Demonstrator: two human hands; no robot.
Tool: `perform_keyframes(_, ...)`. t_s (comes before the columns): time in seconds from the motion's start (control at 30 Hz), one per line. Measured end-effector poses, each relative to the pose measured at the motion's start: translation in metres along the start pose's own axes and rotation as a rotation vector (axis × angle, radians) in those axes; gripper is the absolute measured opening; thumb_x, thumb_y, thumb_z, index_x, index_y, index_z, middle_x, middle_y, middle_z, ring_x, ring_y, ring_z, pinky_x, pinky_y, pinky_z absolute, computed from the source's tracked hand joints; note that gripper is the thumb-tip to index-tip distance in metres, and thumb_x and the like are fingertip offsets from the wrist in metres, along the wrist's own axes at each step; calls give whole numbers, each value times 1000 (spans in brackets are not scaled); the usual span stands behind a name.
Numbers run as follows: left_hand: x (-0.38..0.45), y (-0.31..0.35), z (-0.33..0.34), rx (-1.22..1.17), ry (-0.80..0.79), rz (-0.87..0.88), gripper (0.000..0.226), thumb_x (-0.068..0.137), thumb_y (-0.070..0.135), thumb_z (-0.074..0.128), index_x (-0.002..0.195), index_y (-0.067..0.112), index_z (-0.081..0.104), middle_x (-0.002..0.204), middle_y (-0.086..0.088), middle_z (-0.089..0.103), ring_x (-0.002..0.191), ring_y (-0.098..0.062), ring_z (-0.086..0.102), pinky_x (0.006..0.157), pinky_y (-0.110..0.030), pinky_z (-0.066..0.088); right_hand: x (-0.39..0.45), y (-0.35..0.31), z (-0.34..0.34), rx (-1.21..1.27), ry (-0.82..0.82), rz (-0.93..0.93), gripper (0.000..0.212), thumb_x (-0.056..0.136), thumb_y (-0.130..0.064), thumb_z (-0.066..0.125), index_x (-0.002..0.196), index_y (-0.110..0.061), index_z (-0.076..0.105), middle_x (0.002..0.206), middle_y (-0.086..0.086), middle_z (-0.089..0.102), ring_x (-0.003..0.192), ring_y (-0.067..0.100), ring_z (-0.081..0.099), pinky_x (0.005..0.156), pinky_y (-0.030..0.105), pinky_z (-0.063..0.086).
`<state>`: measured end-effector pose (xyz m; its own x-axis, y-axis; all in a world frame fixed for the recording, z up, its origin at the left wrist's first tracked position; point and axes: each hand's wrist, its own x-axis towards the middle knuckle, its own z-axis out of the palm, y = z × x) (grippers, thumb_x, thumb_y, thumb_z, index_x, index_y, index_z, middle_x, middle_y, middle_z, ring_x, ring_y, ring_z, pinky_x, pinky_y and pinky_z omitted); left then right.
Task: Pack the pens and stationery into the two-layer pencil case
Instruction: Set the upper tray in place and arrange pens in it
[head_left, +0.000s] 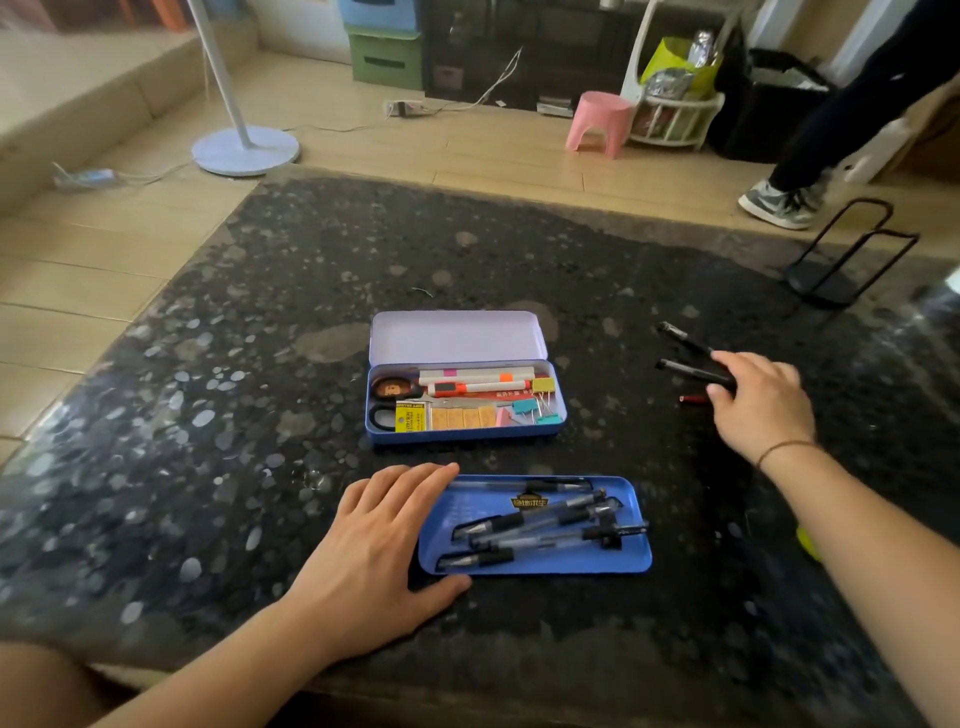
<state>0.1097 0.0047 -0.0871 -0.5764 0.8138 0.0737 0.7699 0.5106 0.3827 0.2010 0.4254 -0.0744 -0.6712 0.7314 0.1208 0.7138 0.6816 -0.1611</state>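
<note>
Left hand (379, 540) is lying flat, bracing blue tray (636, 558)'s left edge; right hand (761, 402) is pinching black pens (685, 370) far right, beside bare tabletop (260, 415).

arms: bare, no sleeves | right wrist: thin brown cord bracelet (784, 448) | hands: no rings

The counter (260, 415) is dark speckled stone, polished and glossy, with pale reflections across it. The case (465, 428) looks like painted metal: blue outside, and its open lid (457, 338) is a smooth, pale lilac inside with a soft sheen. The tray (636, 558) is the same smooth blue finish, printed with a gold emblem. The pens (535, 525) on it have clear plastic barrels and matt black grips. In the case, the clips (544, 385) are shiny coloured metal. The floor (104, 249) is light wood planks. The stool (600, 122) is glossy pink plastic.
</note>
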Motion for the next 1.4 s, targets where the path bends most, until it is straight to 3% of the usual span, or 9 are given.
perform_keyframes(0.2,1,3,-1,5,-4,3,90,76,75,51,149,35,16,147,17,35,136,-10,31,113,-31,23,15,-14,-16,-117,-204,44,7,90,-43,56,89,-37,60,116,2,60,113,33,44,92,43,38)
perform_keyframes(0.37,0,3,-3,-13,-6,-9,97,75,75,52,152,31,12,146,16,36,134,-9,32,113,-30,23,-47,-49,-26,214,144,-436,13,83,-36,59,84,-26,67,89,-2,69,89,27,56,79,40,43)
perform_keyframes(0.57,-1,1,-1,-26,1,-11,99,74,73,55,152,32,11,145,16,37,133,-8,33,112,-29,22,-126,-120,-19,263,-126,-776,23,83,-52,55,88,-33,68,87,-18,64,90,7,52,80,30,40)
perform_keyframes(0.73,1,3,-1,8,-8,13,89,76,76,50,149,37,19,146,19,35,135,-9,31,112,-31,23,-16,-64,-5,388,141,-221,30,82,-34,63,109,-20,67,109,5,68,102,27,60,92,40,47)
perform_keyframes(0.83,1,3,-1,11,-9,7,87,76,76,50,148,36,22,144,19,37,133,-9,32,111,-31,23,37,-8,-3,8,-76,233,47,87,-44,59,128,-23,56,135,11,51,122,39,43,99,44,40)
perform_keyframes(0.9,2,2,-1,10,-3,4,87,75,75,51,148,35,25,143,18,38,133,-10,33,111,-28,22,40,6,-4,-89,-116,275,35,87,-49,58,112,-26,65,126,12,55,117,41,43,94,45,41)
perform_keyframes(1.1,3,-1,-3,-36,-8,-3,99,69,78,56,149,38,17,142,22,37,134,-7,29,111,-27,20,-29,-30,-20,234,169,-209,18,83,-37,62,85,-21,69,92,4,66,94,32,57,83,39,43)
perform_keyframes(1.2,3,-1,-5,-64,-19,6,105,64,79,59,149,40,12,140,25,35,134,-5,27,112,-26,18,-115,-68,-30,348,41,-488,9,77,-26,76,83,-24,70,88,-9,62,93,16,54,85,32,41)
perform_keyframes(1.4,0,2,-5,-14,-46,88,101,67,86,50,149,41,15,144,20,35,135,-9,29,113,-37,23,-186,-97,-19,271,-75,-538,20,76,-38,73,94,-32,67,99,-15,60,101,9,50,88,29,42)
